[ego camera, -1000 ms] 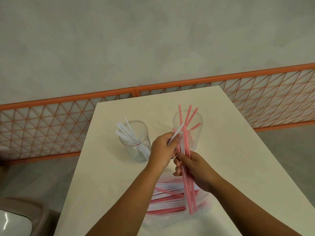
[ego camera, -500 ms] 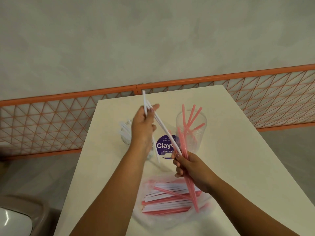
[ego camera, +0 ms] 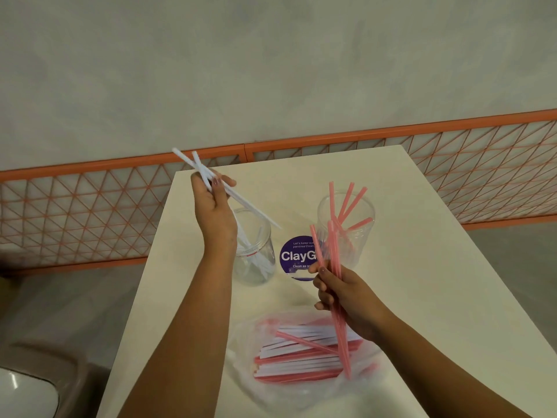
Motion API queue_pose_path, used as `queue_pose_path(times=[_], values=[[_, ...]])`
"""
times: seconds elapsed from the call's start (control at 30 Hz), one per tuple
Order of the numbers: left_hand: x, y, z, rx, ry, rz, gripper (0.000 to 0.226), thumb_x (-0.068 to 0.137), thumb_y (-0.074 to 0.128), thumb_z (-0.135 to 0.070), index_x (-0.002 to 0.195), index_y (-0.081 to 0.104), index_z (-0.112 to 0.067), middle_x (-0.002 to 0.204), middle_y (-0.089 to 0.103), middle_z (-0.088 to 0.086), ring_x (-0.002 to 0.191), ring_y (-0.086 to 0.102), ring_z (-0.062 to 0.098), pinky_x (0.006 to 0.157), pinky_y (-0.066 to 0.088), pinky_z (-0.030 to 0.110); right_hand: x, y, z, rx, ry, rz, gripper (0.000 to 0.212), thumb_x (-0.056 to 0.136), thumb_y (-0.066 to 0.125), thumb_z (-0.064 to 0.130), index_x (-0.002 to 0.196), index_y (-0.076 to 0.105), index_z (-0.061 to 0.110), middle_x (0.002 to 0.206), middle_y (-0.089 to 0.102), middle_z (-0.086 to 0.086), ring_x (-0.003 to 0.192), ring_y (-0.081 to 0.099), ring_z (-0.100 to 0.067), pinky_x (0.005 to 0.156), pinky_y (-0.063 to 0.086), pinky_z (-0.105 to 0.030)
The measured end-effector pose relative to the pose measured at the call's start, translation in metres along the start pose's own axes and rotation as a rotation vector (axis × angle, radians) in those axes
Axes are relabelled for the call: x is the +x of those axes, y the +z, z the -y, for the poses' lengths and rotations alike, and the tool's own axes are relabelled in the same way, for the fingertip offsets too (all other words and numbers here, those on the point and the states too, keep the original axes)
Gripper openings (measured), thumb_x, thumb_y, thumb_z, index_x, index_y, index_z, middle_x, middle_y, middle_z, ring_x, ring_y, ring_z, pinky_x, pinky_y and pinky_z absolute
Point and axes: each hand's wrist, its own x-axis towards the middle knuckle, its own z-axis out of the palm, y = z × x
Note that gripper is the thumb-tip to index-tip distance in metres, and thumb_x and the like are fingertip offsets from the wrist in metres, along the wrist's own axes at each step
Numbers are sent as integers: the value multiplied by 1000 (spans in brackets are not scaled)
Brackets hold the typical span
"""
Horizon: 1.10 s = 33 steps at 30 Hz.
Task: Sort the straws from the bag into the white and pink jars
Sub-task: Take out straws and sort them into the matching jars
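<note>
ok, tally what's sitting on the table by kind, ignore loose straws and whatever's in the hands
Jars: 2 (white-straw jar, pink-straw jar)
Plastic bag: 1
Purple sticker: 1
Total: 4

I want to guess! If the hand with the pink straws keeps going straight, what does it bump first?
Probably the jar of pink straws, just beyond the right hand. The held pink straws already overlap it; depth is unclear.

Both forearms are bare to the frame's edge, with no sleeves. The left hand (ego camera: 215, 215) and right hand (ego camera: 346, 292) wear glossy pinkish nail polish.
</note>
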Motion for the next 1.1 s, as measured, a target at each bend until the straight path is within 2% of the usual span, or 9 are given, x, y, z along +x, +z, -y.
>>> queue_pose_path(times=[0.13,0.27,0.4,0.53,0.6,0.7,0.77,0.93,1.1], values=[[-5,-3,12,16,-24,-114,22,100,33,-14,88,40,-32,77,53,-6,72,56,5,81,50,33,1,-2,0,-13,-3,-16,24,100,38,18,101,60,10,65,46,1,52,38,-9,58,52,-24],[2,-9,-3,-178,24,-272,25,100,32,-11,96,37,-36,83,49,2,75,56,20,79,54,31,0,-5,-2,-7,7,-28,24,100,38,18,101,60,9,67,47,-1,53,41,-9,58,53,-24],[9,-14,-4,-170,113,-280,17,99,31,-11,109,33,-25,83,49,1,77,55,26,78,54,31,1,-5,-3,-16,8,-27,24,99,39,19,102,61,9,69,48,-2,55,42,-11,59,54,-24],[-3,-11,4,-53,130,-266,19,99,30,-10,118,29,-7,83,49,-3,69,56,7,76,53,29,1,-3,-2,-23,-4,-23,23,100,38,17,107,59,12,70,49,-2,56,44,-10,62,54,-25],[-7,-10,0,-55,138,-319,13,99,30,-8,112,30,-10,83,48,-6,66,57,0,75,52,27,-1,-3,-2,-27,-16,-19,24,100,37,16,109,59,13,69,51,-1,56,45,-9,63,53,-26],[-7,-9,-17,-79,217,-391,21,99,29,-6,112,25,-22,84,45,-6,66,57,-4,78,52,25,-2,-5,-1,-31,-21,-24,24,101,36,16,109,58,13,67,53,1,56,46,-9,63,53,-26],[-4,-10,-25,-62,275,-410,22,99,28,-3,115,22,-17,85,43,-7,67,55,-7,77,51,20,-4,-6,-2,-39,-16,-33,24,101,36,16,110,58,13,68,54,1,57,47,-9,64,54,-26],[-10,-10,-11,57,208,-260,16,99,29,-8,113,30,-16,88,48,9,73,55,11,78,49,19,-5,-4,-1,-39,-22,-17,23,100,37,16,108,58,14,70,55,0,59,49,-10,65,54,-26],[-28,-6,14,166,69,-105,19,97,37,-6,116,38,-3,90,52,3,80,56,12,76,45,8,-6,-2,2,-30,-34,-16,23,100,37,15,105,60,13,73,59,0,64,55,-10,69,55,-27]])
